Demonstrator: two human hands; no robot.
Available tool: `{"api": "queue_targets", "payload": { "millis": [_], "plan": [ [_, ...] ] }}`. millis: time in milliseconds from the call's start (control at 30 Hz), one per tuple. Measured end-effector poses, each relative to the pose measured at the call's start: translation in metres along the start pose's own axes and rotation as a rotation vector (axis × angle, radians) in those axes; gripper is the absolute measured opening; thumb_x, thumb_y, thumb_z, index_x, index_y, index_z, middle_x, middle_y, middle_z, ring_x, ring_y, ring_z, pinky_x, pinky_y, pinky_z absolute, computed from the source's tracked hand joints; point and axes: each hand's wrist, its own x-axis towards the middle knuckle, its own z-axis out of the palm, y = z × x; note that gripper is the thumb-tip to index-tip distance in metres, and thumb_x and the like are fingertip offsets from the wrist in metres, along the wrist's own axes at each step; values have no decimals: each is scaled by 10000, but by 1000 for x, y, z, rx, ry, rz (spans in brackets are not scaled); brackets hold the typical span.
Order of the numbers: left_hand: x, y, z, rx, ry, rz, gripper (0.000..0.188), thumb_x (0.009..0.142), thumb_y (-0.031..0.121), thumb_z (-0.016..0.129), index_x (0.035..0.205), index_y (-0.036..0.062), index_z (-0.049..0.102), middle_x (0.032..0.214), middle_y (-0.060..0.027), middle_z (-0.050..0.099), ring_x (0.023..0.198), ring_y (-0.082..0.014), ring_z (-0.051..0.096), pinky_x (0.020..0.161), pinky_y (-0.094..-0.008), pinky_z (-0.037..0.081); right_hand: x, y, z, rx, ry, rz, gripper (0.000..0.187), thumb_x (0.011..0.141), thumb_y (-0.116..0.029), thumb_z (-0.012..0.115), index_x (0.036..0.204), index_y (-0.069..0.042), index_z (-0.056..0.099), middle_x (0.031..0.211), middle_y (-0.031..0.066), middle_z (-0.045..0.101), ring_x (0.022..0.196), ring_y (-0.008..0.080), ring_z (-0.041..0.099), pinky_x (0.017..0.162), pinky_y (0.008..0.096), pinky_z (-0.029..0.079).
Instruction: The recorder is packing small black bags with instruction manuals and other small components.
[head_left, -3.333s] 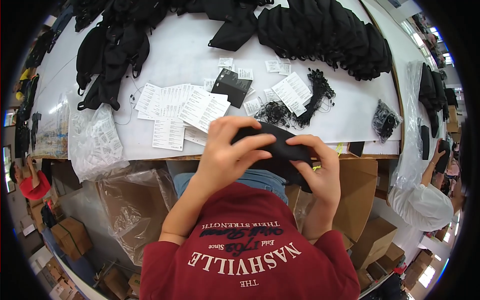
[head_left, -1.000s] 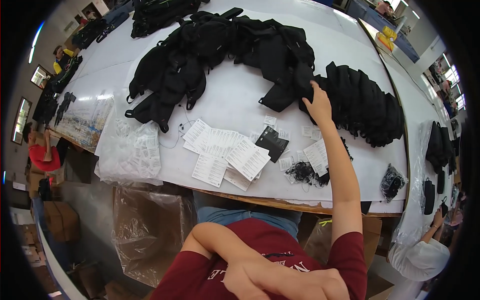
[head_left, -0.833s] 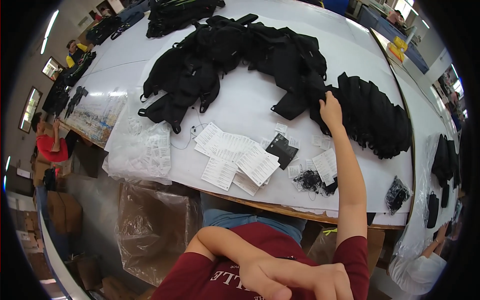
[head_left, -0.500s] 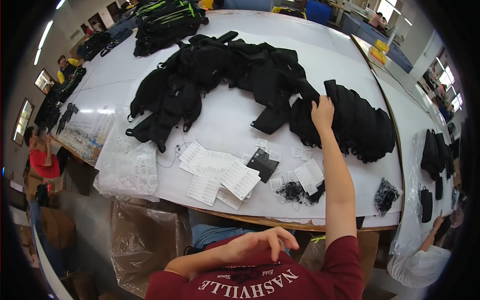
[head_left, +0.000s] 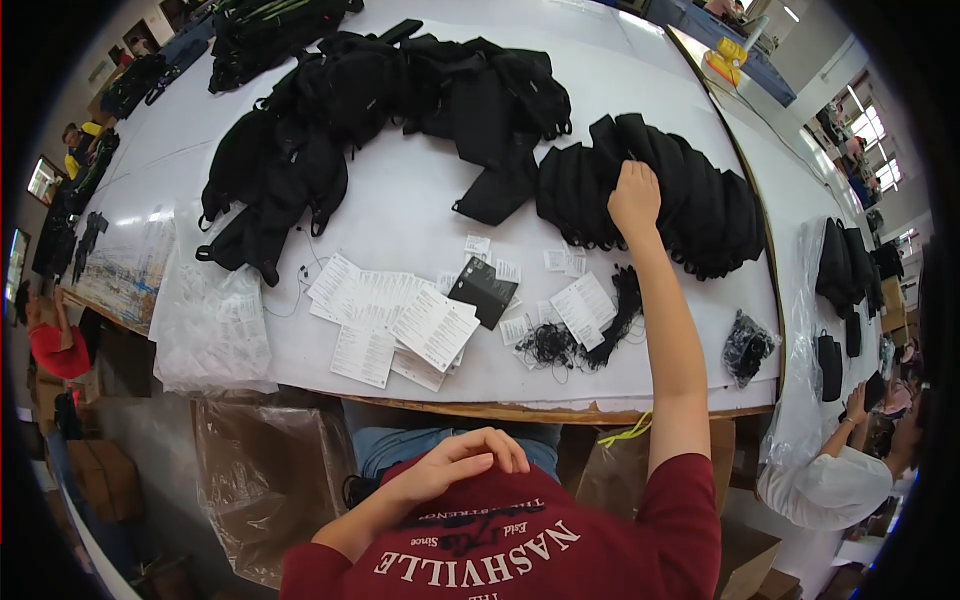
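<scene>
My right hand [head_left: 635,197] reaches out over a row of black fabric bags [head_left: 700,205] that stand packed close together on the right of the table. Its fingers are closed at the top of one black bag [head_left: 607,160] in the row; the fingertips are partly hidden. In front of my chest hovers my left hand [head_left: 468,462], fingers stretched and slightly bent, holding nothing. A loose pile of black bags [head_left: 350,85] curves across the middle and left of the table. Nearer to me lie white printed cards [head_left: 395,315], a black card [head_left: 483,292] and black strings [head_left: 550,345].
The white table [head_left: 400,225] has its wooden front edge near my body. A clear plastic bag of labels [head_left: 215,335] lies at front left, a small packet [head_left: 748,347] at front right. Co-workers sit left and right. A plastic-lined carton [head_left: 265,480] stands below the edge.
The view has shifted, so the table appears further left and higher. My right hand has moved slightly right along the row, its fingers more closed. My left hand's fingers have come closer together.
</scene>
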Motion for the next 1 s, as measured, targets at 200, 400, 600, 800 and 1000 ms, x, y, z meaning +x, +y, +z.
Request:
{"api": "queue_targets", "payload": {
  "millis": [200,400,600,800,1000],
  "plan": [
    [-9,20,-20,717,472,98,95,910,68,541,962,-3,578,973,-100,602,978,-192,561,884,-296,417,-55,-41,-69,491,67,88,220,755,-134,674,953,-64,608,917,87,595,921,269,555,816,356,447],
    [5,54,-81,1371,930,264,234,862,110,606,1064,3,556,1055,-138,570,993,-283,523,891,-348,403,-152,-85,-107,786,-449,132,115,782,-156,688,846,-74,638,727,54,548,622,204,522,580,311,433],
    [23,49,-126,1543,951,-73,704,792,400,705,1306,-14,460,1065,-147,529,1037,-294,469,913,-383,387,-163,-123,-77,747,-411,233,174,784,-223,694,811,-66,623,672,56,548,636,232,557,581,348,432],
    [25,34,-128,1686,910,-16,565,798,359,692,1230,20,559,1059,-115,538,1003,-266,468,883,-375,363,-150,-117,-76,607,-544,3,172,810,-208,674,800,-50,607,767,75,637,718,269,614,631,369,476],
    [29,37,-119,1831,970,120,418,805,265,687,1146,57,564,1050,-92,555,995,-259,482,881,-388,333,-116,-92,-133,1309,-257,397,101,899,-127,594,901,-27,577,736,62,626,555,107,496,512,240,393]
  ]
}}
